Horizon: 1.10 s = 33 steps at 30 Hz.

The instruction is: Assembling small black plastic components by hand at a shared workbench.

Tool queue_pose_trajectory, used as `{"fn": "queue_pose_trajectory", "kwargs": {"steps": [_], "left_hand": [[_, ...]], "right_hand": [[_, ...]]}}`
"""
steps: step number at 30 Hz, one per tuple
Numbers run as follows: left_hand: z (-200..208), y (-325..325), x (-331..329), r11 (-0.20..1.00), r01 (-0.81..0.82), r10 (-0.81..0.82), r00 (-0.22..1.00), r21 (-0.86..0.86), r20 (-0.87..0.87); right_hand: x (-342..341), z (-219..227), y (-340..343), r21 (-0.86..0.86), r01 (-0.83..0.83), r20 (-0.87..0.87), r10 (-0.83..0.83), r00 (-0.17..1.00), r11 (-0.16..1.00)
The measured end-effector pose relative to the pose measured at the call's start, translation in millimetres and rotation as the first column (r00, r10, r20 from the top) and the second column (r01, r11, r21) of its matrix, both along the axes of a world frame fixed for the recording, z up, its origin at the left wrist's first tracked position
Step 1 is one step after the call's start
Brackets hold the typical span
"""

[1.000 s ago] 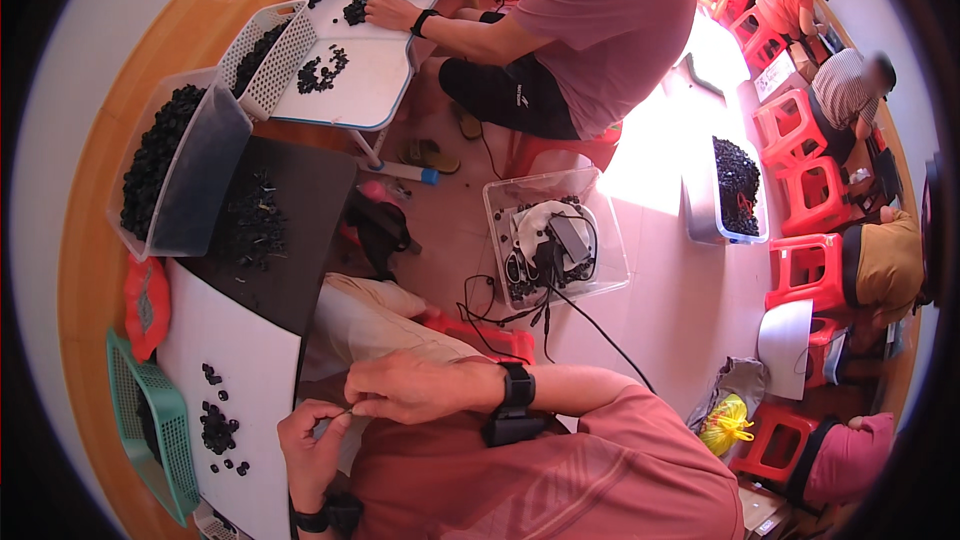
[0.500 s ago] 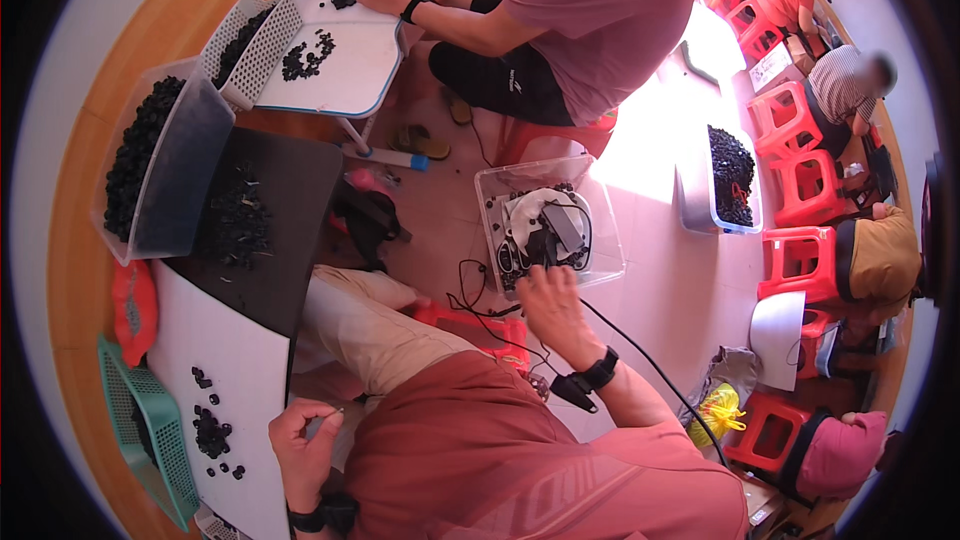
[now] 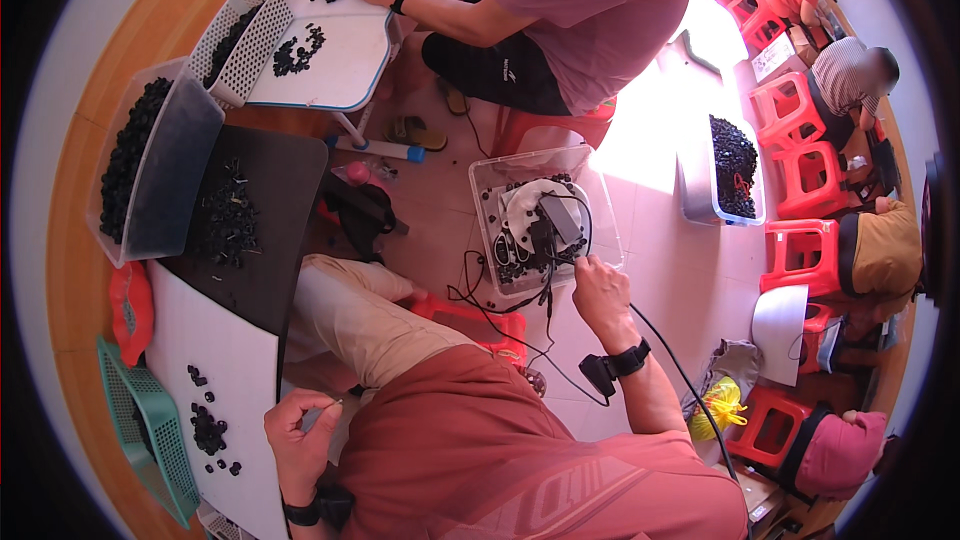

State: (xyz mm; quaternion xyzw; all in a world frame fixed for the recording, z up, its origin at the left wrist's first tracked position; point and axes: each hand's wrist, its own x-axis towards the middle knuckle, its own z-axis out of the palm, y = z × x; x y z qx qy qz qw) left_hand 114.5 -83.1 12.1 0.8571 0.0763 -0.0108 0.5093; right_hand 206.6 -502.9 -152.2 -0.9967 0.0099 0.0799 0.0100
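My left hand (image 3: 300,438) is over the right edge of the white table (image 3: 255,380), thumb and finger pinched together. A tiny pale tip shows at the fingertips, too small to name. On the table beside it lie several small black parts (image 3: 208,432). My right hand (image 3: 601,292) is closed at the lower right corner of a clear plastic bin (image 3: 483,230), its fingertips on a black cable (image 3: 672,348). In the bin are a white round item (image 3: 522,208), a grey box-shaped device (image 3: 562,220) and many small black parts.
A clear tub of black parts (image 3: 130,165) and a black board (image 3: 255,260) are on my left, with a green basket (image 3: 140,420) nearer. A co-worker (image 3: 600,20) sits ahead. Another filled tub (image 3: 735,165) and red stools (image 3: 800,258) stand right; cables cross the floor.
My right hand has moved right and slightly up, from the bin's near edge to the black cable at its corner. My left hand stays pinched, shifted slightly.
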Motion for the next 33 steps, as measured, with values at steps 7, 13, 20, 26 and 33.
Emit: {"fn": "queue_pose_trajectory", "kwargs": {"steps": [7, 13, 20, 26, 33], "left_hand": [[0.5, -4.7, 0.3, 1.000, -0.025, 0.025, 1.000, 0.001, -0.001], [1.4, -4.8, -0.4, 0.999, -0.048, 0.048, 0.998, -0.015, 0.036], [9.1, -1.6, -14.1, 0.994, -0.099, 0.102, 0.990, -0.037, 0.097], [22.7, 7.5, -37.0, 0.984, -0.168, 0.175, 0.975, -0.059, 0.138], [26.1, 25.8, -58.8, 0.969, -0.245, 0.246, 0.952, -0.026, 0.182]], "right_hand": [[3.6, 16.6, -13.6, 0.136, -0.076, 0.029, 0.072, 0.997, 0.988], [9.1, 26.7, -10.9, 0.142, -0.216, -0.113, 0.233, 0.966, 0.966], [7.1, 15.0, 2.4, 0.128, -0.291, -0.041, 0.298, 0.954, 0.948], [30.5, 45.0, 58.8, 0.268, -0.273, 0.304, 0.188, 0.934, 0.924], [57.5, 107.9, 161.5, 0.551, -0.577, 0.676, 0.084, 0.732, 0.603]]}}
